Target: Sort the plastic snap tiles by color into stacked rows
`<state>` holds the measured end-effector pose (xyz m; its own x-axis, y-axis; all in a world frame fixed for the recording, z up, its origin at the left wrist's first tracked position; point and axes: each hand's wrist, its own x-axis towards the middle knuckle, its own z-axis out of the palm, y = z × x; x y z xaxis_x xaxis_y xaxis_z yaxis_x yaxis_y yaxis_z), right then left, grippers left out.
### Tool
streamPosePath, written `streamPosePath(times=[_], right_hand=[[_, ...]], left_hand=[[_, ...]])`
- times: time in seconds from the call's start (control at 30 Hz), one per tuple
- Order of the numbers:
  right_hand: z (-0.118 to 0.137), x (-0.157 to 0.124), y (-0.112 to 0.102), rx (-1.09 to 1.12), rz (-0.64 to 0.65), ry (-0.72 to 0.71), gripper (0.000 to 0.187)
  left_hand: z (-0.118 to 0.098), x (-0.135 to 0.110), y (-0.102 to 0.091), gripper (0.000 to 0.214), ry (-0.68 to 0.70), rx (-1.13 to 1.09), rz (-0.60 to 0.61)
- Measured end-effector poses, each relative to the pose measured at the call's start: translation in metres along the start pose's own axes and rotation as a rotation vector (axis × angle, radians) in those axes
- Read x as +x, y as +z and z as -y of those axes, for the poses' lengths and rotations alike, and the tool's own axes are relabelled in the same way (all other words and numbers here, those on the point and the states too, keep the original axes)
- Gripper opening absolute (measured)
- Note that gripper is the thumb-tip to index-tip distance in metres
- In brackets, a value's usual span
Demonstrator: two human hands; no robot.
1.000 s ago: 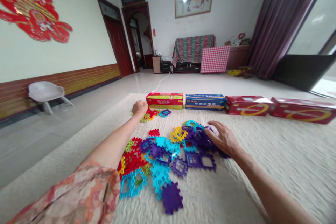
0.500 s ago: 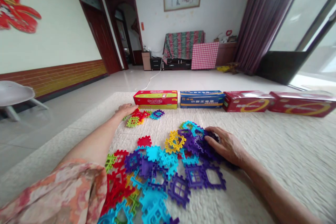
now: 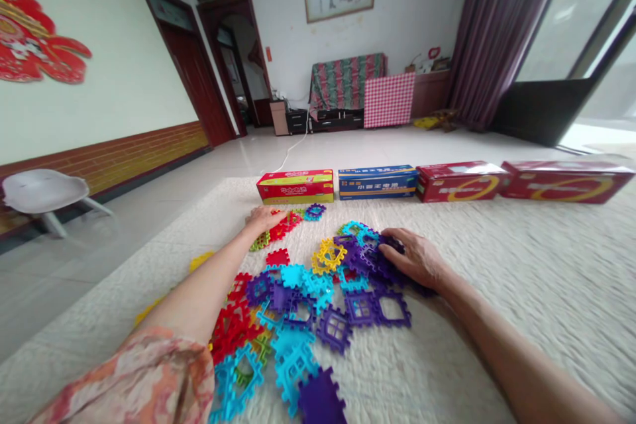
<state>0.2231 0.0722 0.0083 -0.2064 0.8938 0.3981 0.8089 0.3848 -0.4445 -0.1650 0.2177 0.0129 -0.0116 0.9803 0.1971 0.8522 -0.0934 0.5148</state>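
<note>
Flat plastic building pieces with toothed edges lie in a loose heap on the pale textured cover. My left hand reaches forward to a small far cluster, its fingers stretched over red pieces beside a green piece. At the heap's right side my right hand rests against purple pieces, thumb and fingers apart; its fingertips are partly hidden. A yellow piece and light-blue pieces lie nearer the middle. Red pieces sit beside my left forearm, which covers part of the heap.
Along the far edge stand a red-and-yellow box, a blue box and two dark red boxes. A white chair is at the left. Yellow pieces show beyond my left forearm.
My left hand has moved right, and the small far cluster has shifted right with it. My right hand stays at the purple pieces. The view has tilted and shifted slightly.
</note>
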Motion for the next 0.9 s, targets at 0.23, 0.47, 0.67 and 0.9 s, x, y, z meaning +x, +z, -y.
streamPosePath(times=[0.23,0.47,0.67,0.9], right_hand=[[-0.001,-0.001,0.000,0.061,-0.060,0.023,0.038],[-0.002,0.000,0.000,0.063,-0.058,0.012,0.032],[-0.002,0.000,0.000,0.029,-0.020,-0.024,0.033],[-0.004,0.001,0.004,-0.017,-0.044,-0.054,0.034]], left_hand=[[-0.084,-0.034,0.024,0.058,0.055,0.106,0.155],[-0.079,-0.033,-0.028,0.048,0.064,-0.063,-0.026],[0.003,-0.076,-0.084,0.040,-0.251,0.068,-0.106],[0.001,-0.069,-0.042,0.026,-0.256,0.057,-0.057]])
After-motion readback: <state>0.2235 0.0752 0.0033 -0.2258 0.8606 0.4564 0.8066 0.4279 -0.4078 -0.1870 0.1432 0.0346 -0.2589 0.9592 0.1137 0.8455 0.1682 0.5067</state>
